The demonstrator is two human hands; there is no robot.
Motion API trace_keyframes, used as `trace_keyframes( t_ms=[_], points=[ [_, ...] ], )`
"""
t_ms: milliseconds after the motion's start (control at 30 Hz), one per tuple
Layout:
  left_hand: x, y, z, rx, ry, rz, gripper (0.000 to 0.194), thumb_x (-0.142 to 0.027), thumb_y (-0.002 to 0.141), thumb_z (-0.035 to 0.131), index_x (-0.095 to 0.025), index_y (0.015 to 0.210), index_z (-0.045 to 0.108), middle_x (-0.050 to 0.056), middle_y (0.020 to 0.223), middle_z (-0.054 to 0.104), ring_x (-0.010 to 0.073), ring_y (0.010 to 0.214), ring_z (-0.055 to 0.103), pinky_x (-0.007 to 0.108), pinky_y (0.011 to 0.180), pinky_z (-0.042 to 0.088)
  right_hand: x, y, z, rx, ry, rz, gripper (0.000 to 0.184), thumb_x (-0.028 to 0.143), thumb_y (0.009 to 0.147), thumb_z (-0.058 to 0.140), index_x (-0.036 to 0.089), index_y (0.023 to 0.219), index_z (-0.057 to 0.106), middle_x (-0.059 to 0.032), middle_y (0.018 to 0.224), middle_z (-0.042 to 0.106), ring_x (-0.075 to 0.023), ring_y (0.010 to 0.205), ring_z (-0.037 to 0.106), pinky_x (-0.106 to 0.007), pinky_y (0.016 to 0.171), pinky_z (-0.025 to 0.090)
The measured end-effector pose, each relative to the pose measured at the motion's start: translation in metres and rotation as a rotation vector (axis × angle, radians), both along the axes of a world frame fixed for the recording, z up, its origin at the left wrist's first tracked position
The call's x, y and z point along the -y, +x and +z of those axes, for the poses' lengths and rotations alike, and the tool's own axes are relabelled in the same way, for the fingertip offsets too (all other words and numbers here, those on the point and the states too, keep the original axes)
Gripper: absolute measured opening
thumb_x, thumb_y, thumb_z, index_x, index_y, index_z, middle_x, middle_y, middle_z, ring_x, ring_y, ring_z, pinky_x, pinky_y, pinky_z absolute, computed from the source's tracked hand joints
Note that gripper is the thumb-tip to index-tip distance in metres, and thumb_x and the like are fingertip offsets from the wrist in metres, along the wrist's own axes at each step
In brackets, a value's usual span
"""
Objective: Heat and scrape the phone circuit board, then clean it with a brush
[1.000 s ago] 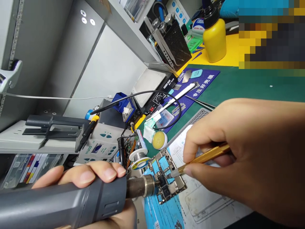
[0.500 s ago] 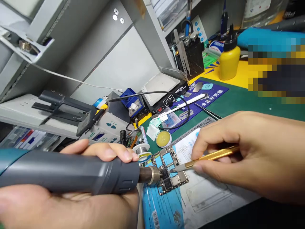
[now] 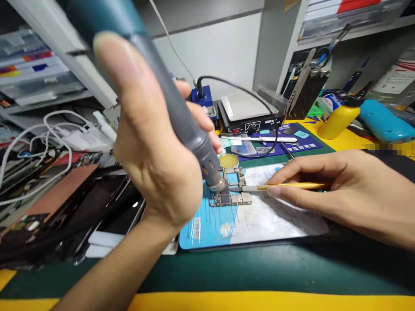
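Observation:
My left hand [image 3: 152, 142] is closed around a grey and teal hot-air gun [image 3: 175, 103], tilted steeply with its metal nozzle [image 3: 216, 185] just over the left edge of a small circuit board [image 3: 231, 192]. The board lies on a blue and white sheet [image 3: 246, 220]. My right hand [image 3: 343, 190] pinches gold-handled tweezers [image 3: 285, 186], whose tip touches the board beside the nozzle.
A round tin of yellow flux [image 3: 228, 161] sits behind the board. A heating plate [image 3: 248, 110], a purple mat [image 3: 279, 142], a yellow bottle [image 3: 339, 121] and a black tool holder [image 3: 306, 95] stand behind. Phones and panels [image 3: 65, 207] pile up on the left with white cables [image 3: 48, 134].
The view has swung and pulled back. The hot-air gun has risen from lying flat to a steep tilt, nozzle still at the board. The tweezers stay on the board.

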State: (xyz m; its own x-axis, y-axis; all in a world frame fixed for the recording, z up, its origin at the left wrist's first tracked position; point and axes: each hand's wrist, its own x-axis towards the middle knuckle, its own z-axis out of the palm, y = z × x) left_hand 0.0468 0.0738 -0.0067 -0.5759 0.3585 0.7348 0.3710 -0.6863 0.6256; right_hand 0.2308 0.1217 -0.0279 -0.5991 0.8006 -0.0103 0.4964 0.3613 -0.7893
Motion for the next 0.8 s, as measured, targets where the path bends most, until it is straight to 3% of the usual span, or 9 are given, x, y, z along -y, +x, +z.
trace_keyframes(
  t_ms=[33, 100, 133, 200, 300, 433, 567, 700, 800],
  points=[
    [-0.002, 0.000, -0.002, -0.011, 0.027, 0.024, 0.071, -0.088, 0.086, 0.032, -0.024, 0.088, 0.060, 0.004, 0.070, 0.055, 0.0229, 0.062, 0.069, 0.034, 0.044, 0.051, -0.001, 0.001, 0.000, 0.001, 0.022, 0.013, 0.026, 0.051, 0.085, 0.065, 0.031, 0.082, 0.080, -0.0011, 0.060, 0.067, -0.0105, 0.041, 0.041, -0.025, 0.034, 0.027],
    [-0.005, -0.004, -0.003, -0.089, -0.001, -0.065, 0.077, -0.091, 0.084, 0.026, -0.023, 0.083, 0.063, 0.005, 0.071, 0.057, 0.0282, 0.066, 0.071, 0.039, 0.048, 0.055, -0.002, 0.003, 0.000, -0.007, 0.125, -0.011, 0.027, 0.055, 0.081, 0.070, 0.031, 0.080, 0.080, -0.0016, 0.066, 0.071, -0.0132, 0.046, 0.049, -0.026, 0.036, 0.032],
    [-0.006, -0.007, -0.003, -0.092, 0.019, -0.058, 0.076, -0.092, 0.083, 0.024, -0.028, 0.079, 0.063, 0.005, 0.070, 0.058, 0.0256, 0.061, 0.069, 0.037, 0.046, 0.052, -0.003, 0.004, 0.000, -0.012, 0.183, -0.027, 0.026, 0.057, 0.078, 0.072, 0.032, 0.079, 0.080, -0.0014, 0.069, 0.073, -0.0153, 0.049, 0.054, -0.027, 0.037, 0.035],
    [-0.008, -0.014, -0.002, -0.131, 0.015, -0.094, 0.080, -0.088, 0.088, 0.017, -0.025, 0.078, 0.065, 0.005, 0.071, 0.060, 0.0239, 0.055, 0.067, 0.041, 0.049, 0.055, -0.004, 0.005, 0.000, -0.011, 0.263, -0.029, 0.023, 0.055, 0.076, 0.075, 0.033, 0.076, 0.080, -0.0006, 0.069, 0.074, -0.0182, 0.052, 0.059, -0.028, 0.039, 0.038],
    [-0.010, -0.018, 0.000, -0.151, 0.009, -0.102, 0.084, -0.080, 0.093, 0.003, -0.025, 0.069, 0.062, 0.002, 0.066, 0.059, 0.0192, 0.049, 0.064, 0.038, 0.046, 0.054, -0.003, 0.004, 0.002, -0.002, 0.315, -0.011, 0.021, 0.052, 0.076, 0.074, 0.032, 0.073, 0.080, -0.0005, 0.063, 0.072, -0.0178, 0.046, 0.055, -0.029, 0.036, 0.032],
    [-0.013, -0.014, -0.002, -0.190, 0.078, -0.119, 0.072, -0.083, 0.091, 0.024, -0.024, 0.076, 0.061, 0.007, 0.070, 0.057, 0.0223, 0.057, 0.062, 0.040, 0.047, 0.052, -0.002, 0.001, 0.006, 0.002, 0.358, 0.027, 0.024, 0.052, 0.078, 0.072, 0.031, 0.069, 0.079, -0.0003, 0.063, 0.071, -0.0179, 0.046, 0.055, -0.029, 0.035, 0.034],
    [-0.015, -0.014, -0.006, -0.257, 0.117, -0.160, 0.077, -0.078, 0.094, 0.003, -0.025, 0.066, 0.052, 0.004, 0.070, 0.054, 0.0182, 0.054, 0.062, 0.039, 0.048, 0.053, 0.000, 0.002, 0.004, 0.019, 0.418, 0.000, 0.026, 0.055, 0.079, 0.071, 0.032, 0.069, 0.077, 0.0022, 0.053, 0.065, -0.0155, 0.040, 0.049, -0.027, 0.032, 0.029],
    [-0.014, -0.015, -0.005, -0.258, -0.058, -0.085, 0.072, -0.079, 0.094, 0.012, -0.032, 0.059, 0.055, 0.007, 0.072, 0.064, 0.0307, 0.069, 0.068, 0.049, 0.056, 0.058, 0.004, 0.004, -0.003, 0.069, 0.461, 0.029, 0.035, 0.064, 0.080, 0.068, 0.030, 0.083, 0.079, 0.0011, 0.048, 0.059, -0.0181, 0.044, 0.055, -0.028, 0.035, 0.033],
    [-0.011, -0.013, -0.005, -0.271, -0.128, 0.031, 0.075, -0.078, 0.094, 0.005, -0.032, 0.058, 0.052, 0.005, 0.084, 0.071, 0.0314, 0.076, 0.070, 0.050, 0.062, 0.060, 0.010, 0.004, -0.005, 0.076, 0.471, 0.041, 0.042, 0.067, 0.080, 0.066, 0.028, 0.088, 0.080, 0.0000, 0.049, 0.059, -0.0202, 0.050, 0.059, -0.028, 0.040, 0.038]
  ],
)
